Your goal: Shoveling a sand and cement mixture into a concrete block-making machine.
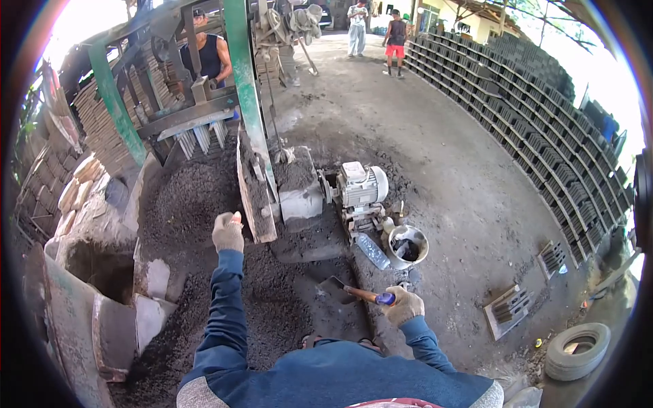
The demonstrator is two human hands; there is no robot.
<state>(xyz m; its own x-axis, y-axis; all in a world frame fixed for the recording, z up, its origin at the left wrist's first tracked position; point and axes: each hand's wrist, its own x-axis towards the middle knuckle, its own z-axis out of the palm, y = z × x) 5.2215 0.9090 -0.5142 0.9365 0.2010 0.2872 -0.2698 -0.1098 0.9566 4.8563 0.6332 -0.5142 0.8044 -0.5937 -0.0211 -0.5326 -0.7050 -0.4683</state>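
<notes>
My right hand, in a pale knit glove, is closed on the purple-and-wood handle of a shovel. Its dark metal blade points left, low over the pit floor. My left hand, gloved too, is raised beside the lower end of a wooden board crusted with dark mix; whether it touches the board or holds anything I cannot tell. Dark, damp aggregate is heaped beyond my left hand, behind the board, and more lies loose below my arms.
An electric motor stands ahead, with a plastic bottle and a bucket nearby. A green-framed machine rises at left, a person behind it. Stacked hollow blocks line the right; a tyre lies lower right.
</notes>
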